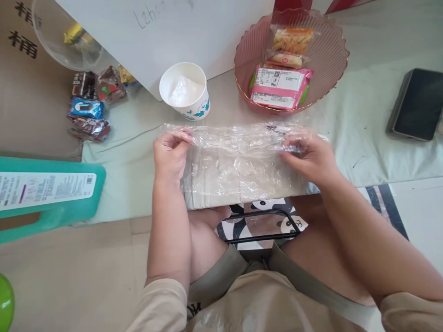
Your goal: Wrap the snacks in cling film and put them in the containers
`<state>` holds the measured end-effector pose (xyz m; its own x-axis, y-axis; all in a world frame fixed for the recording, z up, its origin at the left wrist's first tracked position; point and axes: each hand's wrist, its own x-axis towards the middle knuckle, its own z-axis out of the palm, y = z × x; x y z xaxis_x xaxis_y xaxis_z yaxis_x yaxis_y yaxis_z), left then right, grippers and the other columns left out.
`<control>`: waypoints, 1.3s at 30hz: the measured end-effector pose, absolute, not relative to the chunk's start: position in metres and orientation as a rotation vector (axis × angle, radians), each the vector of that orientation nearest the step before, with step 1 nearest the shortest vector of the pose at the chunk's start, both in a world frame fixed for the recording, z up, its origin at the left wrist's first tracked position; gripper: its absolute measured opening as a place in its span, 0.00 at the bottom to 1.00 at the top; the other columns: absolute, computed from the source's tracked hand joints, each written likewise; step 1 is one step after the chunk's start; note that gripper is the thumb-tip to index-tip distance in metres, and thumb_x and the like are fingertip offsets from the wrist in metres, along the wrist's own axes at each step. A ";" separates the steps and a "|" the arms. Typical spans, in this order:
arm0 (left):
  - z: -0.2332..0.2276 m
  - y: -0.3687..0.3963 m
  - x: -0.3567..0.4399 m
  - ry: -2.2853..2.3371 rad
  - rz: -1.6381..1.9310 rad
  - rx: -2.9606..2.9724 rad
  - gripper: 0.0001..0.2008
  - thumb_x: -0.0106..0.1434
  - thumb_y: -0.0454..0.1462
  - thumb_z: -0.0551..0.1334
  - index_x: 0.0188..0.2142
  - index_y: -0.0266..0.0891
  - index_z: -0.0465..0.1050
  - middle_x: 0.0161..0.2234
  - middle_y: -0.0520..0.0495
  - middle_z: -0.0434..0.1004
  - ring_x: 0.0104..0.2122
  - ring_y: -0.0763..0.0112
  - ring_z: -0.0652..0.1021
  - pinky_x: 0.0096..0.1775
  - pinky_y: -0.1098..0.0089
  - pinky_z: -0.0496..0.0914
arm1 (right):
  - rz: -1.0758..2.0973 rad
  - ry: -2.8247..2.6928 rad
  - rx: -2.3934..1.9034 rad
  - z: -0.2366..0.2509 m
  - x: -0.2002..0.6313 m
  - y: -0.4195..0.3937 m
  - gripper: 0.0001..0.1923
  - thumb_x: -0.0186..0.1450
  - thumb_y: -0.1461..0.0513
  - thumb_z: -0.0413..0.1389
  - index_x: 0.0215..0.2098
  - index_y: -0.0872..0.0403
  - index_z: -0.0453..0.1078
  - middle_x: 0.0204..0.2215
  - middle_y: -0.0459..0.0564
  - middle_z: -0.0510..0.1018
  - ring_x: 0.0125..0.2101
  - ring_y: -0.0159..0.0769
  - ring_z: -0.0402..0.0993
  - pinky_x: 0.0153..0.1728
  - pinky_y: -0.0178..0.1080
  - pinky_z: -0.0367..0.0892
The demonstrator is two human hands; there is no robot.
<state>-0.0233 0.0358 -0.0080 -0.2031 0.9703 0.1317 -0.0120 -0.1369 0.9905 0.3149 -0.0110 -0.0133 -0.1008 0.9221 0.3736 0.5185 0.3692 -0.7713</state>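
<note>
Stretched between my two hands is a clear, crinkled plastic bag, spread wide over the near edge of the cloth-covered table. My left hand pinches its left upper corner between thumb and fingers. On the other side my right hand grips the right upper part, with folds of plastic bunched at the fingertips. Just beyond the bag stands a white paper cup with a blue leaf print and crumpled clear plastic inside. A pink ribbed bowl behind my right hand holds wrapped snacks, among them a pink packet.
Small wrapped snacks lie at the left beside a clear tub. A white board or box stands behind the cup. A dark phone-like device rests at the right. A green bottle is at the left edge.
</note>
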 end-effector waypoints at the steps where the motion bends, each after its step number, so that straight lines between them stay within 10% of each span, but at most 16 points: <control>1: -0.009 0.036 -0.025 1.256 1.477 1.187 0.18 0.43 0.41 0.82 0.18 0.44 0.73 0.30 0.51 0.77 0.36 0.67 0.78 0.39 0.66 0.73 | 0.556 -1.772 -1.216 -0.013 0.315 -0.011 0.06 0.59 0.65 0.62 0.33 0.46 0.76 0.37 0.47 0.81 0.37 0.40 0.80 0.41 0.47 0.77; 8: -0.003 0.032 -0.035 1.198 1.481 1.122 0.22 0.39 0.41 0.82 0.16 0.40 0.69 0.32 0.51 0.75 0.34 0.71 0.76 0.40 0.67 0.72 | 0.476 -1.811 -1.172 -0.006 0.319 -0.020 0.12 0.65 0.63 0.57 0.24 0.47 0.77 0.35 0.47 0.74 0.32 0.35 0.74 0.31 0.42 0.72; 13: -0.002 0.028 -0.041 1.332 1.425 1.153 0.25 0.45 0.43 0.79 0.16 0.38 0.63 0.35 0.49 0.75 0.38 0.69 0.77 0.44 0.65 0.73 | 0.431 -1.983 -1.215 0.001 0.323 -0.027 0.20 0.69 0.62 0.54 0.20 0.43 0.75 0.35 0.49 0.78 0.39 0.42 0.76 0.45 0.51 0.73; 17: -0.004 0.026 -0.047 1.260 1.405 1.144 0.22 0.41 0.43 0.82 0.22 0.41 0.69 0.39 0.50 0.76 0.40 0.68 0.78 0.44 0.66 0.74 | 0.434 -1.996 -1.096 -0.002 0.325 -0.030 0.11 0.68 0.64 0.56 0.38 0.41 0.78 0.44 0.48 0.80 0.46 0.43 0.78 0.47 0.51 0.74; 20: -0.009 0.025 -0.047 1.203 1.339 1.142 0.31 0.37 0.39 0.83 0.41 0.49 0.76 0.43 0.51 0.79 0.44 0.67 0.80 0.41 0.69 0.74 | 0.512 -2.014 -1.186 -0.009 0.324 -0.028 0.22 0.63 0.62 0.63 0.55 0.43 0.72 0.47 0.51 0.81 0.48 0.48 0.79 0.46 0.52 0.76; 23: -0.015 0.027 -0.044 1.307 1.284 1.197 0.34 0.43 0.36 0.81 0.49 0.48 0.73 0.37 0.52 0.79 0.40 0.68 0.81 0.41 0.70 0.75 | 0.520 -1.971 -1.264 -0.016 0.319 -0.025 0.23 0.61 0.64 0.63 0.54 0.44 0.73 0.45 0.51 0.81 0.40 0.45 0.80 0.38 0.49 0.77; 30: -0.009 0.031 -0.036 1.343 1.356 1.186 0.25 0.46 0.34 0.76 0.44 0.46 0.75 0.28 0.56 0.72 0.31 0.73 0.76 0.40 0.70 0.74 | 0.425 -1.903 -1.266 -0.015 0.314 -0.022 0.09 0.60 0.67 0.55 0.29 0.46 0.74 0.39 0.48 0.81 0.40 0.42 0.81 0.43 0.50 0.77; 39: -0.003 0.035 -0.029 1.362 1.254 1.129 0.08 0.50 0.32 0.73 0.29 0.42 0.78 0.23 0.56 0.68 0.23 0.78 0.69 0.29 0.73 0.68 | 0.515 -1.895 -1.160 -0.010 0.316 -0.022 0.08 0.64 0.64 0.58 0.40 0.45 0.72 0.40 0.49 0.82 0.43 0.44 0.81 0.42 0.50 0.77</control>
